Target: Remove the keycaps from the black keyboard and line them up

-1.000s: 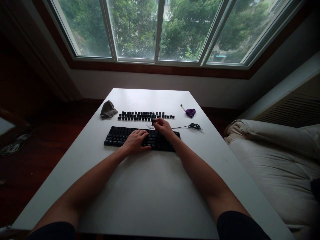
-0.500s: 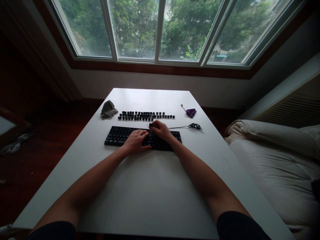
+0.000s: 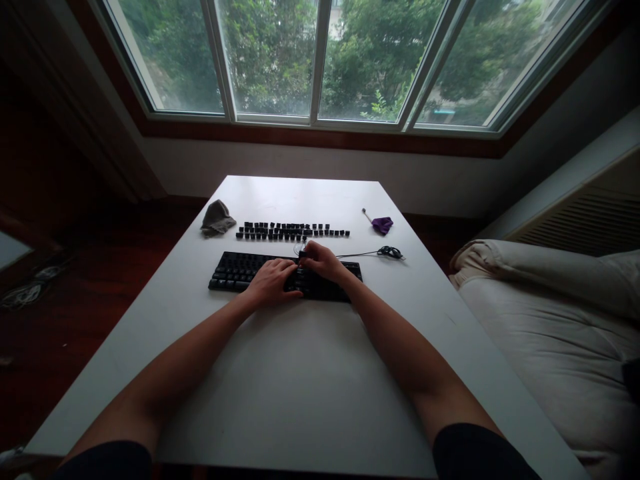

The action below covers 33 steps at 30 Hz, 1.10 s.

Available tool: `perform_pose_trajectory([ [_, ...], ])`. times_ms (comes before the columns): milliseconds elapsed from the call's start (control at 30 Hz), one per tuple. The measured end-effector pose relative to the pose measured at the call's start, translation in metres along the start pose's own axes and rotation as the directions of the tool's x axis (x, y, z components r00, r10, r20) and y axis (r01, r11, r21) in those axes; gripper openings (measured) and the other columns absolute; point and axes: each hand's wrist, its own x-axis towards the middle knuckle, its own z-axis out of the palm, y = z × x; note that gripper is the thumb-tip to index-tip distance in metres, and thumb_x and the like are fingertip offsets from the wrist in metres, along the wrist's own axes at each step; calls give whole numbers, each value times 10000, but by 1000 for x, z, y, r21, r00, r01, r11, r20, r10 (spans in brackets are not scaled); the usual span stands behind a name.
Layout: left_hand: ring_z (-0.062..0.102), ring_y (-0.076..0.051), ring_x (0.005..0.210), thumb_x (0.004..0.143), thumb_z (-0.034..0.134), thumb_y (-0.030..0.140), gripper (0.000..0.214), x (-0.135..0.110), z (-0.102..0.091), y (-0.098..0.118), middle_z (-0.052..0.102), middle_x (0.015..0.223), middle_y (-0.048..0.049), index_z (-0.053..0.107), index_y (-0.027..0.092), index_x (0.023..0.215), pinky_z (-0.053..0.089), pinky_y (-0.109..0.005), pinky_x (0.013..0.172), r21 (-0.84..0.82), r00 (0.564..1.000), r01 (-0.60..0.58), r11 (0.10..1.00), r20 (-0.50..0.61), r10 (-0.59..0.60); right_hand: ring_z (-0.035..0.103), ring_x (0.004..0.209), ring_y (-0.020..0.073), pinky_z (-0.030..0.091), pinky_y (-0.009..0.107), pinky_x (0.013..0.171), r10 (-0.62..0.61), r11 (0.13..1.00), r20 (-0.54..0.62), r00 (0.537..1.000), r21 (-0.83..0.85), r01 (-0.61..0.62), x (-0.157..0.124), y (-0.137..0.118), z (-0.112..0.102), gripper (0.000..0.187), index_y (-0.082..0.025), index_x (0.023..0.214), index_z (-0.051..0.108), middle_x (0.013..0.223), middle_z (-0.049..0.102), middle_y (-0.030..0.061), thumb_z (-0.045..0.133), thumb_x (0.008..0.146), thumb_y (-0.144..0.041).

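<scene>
A black keyboard (image 3: 233,270) lies on the white table, its middle partly covered by my hands. My left hand (image 3: 273,280) rests flat on it, fingers stretched over the keys and thumb apart toward the near edge. Just to its right, my right hand (image 3: 320,260) pinches a small dark keycap puller (image 3: 302,254) with thin wire loops, low over the keyboard's upper middle. The puller's contact with the keys is hidden by the fingers. Beyond the keyboard, several loose black keycaps (image 3: 273,235) stand in rows.
A grey cloth (image 3: 217,219) lies at the table's left edge. Toward the right are a purple cloth (image 3: 383,225), a thin brush (image 3: 367,215) and the keyboard's coiled cable (image 3: 390,253). A pale sofa (image 3: 545,313) stands right of the white table (image 3: 300,373).
My right hand has lowered slightly with the dark puller, bringing it closer to the keys. My left hand has stayed in place on the keyboard.
</scene>
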Motion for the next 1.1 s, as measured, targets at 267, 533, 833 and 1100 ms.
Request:
perform_pose_trajectory([
  [267,520,-320,1241,807,663,630,699,0,1,0,575,1366,-124,550,214,1358,377,-499,1100,-12,1000,2,1000,-8,-2,541,665,148,418,266,616,-3,999,104,995,-41,8,1,-1,-3,160,-219,834,540,719,599,-28,650,775,-319],
  [533,524,-324,1231,799,674,618,685,0,0,0,573,1361,-123,553,218,1342,385,-508,1095,-13,1000,-1,1000,-11,1,529,678,147,417,271,661,-111,955,104,988,-263,135,-6,-6,3,85,-224,873,572,769,601,-12,604,809,-270],
  [833,524,-320,1227,801,673,614,663,1,-2,2,581,1350,-118,558,216,1318,387,-500,1093,-21,1000,-1,1000,-3,1,506,716,187,364,294,689,-213,823,76,974,-523,221,-11,-4,6,177,-220,842,591,792,606,52,606,907,-384],
  [1100,519,-326,1230,792,687,601,668,1,-1,1,575,1348,-116,549,233,1331,386,-509,1090,-26,1000,3,1000,-7,-3,568,693,193,355,282,686,-168,882,-1,986,-447,150,-11,2,8,171,-240,853,622,772,654,40,616,916,-399],
])
